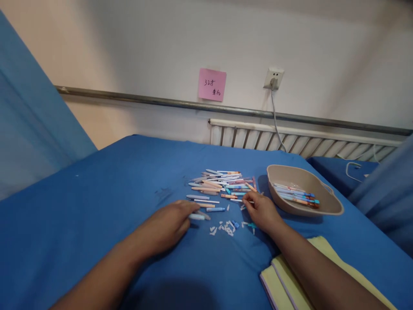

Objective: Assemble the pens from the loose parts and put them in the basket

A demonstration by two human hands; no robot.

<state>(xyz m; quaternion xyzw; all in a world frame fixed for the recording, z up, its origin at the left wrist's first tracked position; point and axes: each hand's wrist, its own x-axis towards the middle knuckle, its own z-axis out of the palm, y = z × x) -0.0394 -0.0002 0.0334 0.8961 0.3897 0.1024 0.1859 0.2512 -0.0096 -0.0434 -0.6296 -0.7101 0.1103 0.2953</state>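
My left hand (171, 226) is nearly closed, thumb and fingers narrowed round a pale barrel (197, 217) whose end pokes out past my fingertips. My right hand (263, 212) is in a narrow pinch at the right side of the parts; my own fingers hide whatever may be between them, so I can't tell if it holds anything.

The parts (211, 185) lie in loose rows about the middle of the blue cloth (106, 215), toward its far edge. I judge the barrels light, stiff and smooth, apt to roll or slip; mid-length, between thumb and forefinger, seems the surest hold. The thin white refills (206, 201) look as though they could bend, so I'd take them lightly near the centre. The white tips (229, 230), small and tapered, lie scattered nearer me and would call for a fingertip pinch.

Toward the cloth's right edge is a beige basin (329, 202), apparently smooth moulded plastic, with rounded corners and a flared rim. Slim pens (295, 196) lie in it. Under my right forearm is a folded yellow towel (274, 282), soft-looking, with a pale purple trim.
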